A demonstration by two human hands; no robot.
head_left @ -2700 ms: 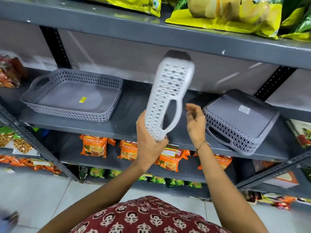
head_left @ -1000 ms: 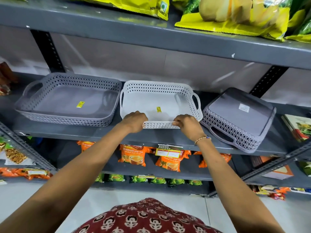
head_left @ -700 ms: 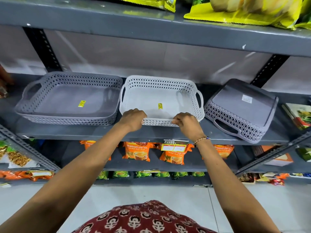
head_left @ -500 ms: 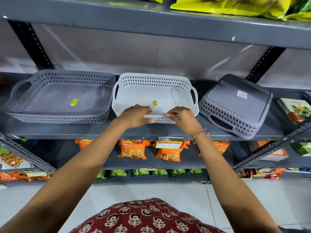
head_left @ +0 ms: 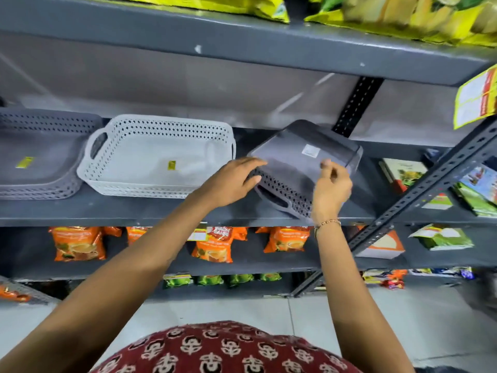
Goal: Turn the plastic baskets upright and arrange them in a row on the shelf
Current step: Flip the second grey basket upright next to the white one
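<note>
Two baskets already sit upright on the grey metal shelf [head_left: 134, 211]: a grey basket [head_left: 40, 160] at the far left, partly out of view, and just beside it a white basket [head_left: 156, 157], their rims close enough to start a row. One basket is left, a dark grey basket [head_left: 304, 162] lying upside down and skewed at the right, its flat base with a small white label facing up and one handle slot pointing toward the shelf's front edge.

Both hands are at this third basket, probably to lift and flip it. The left hand [head_left: 231, 181] lies open, fingers spread across the near left corner where the base meets the perforated wall; it touches but does not yet clasp. The right hand [head_left: 332, 187] hovers over the right part of the base with fingers loosely curled and holds nothing; blur hides whether it touches.

All three are thin moulded plastic, rectangular with rounded corners, smooth solid floors, walls pierced in a regular lattice, and cut-out loop handles at the short ends. Such shells are probably light and slightly flexible, so a grip at two opposite edges suits the turn.
</note>
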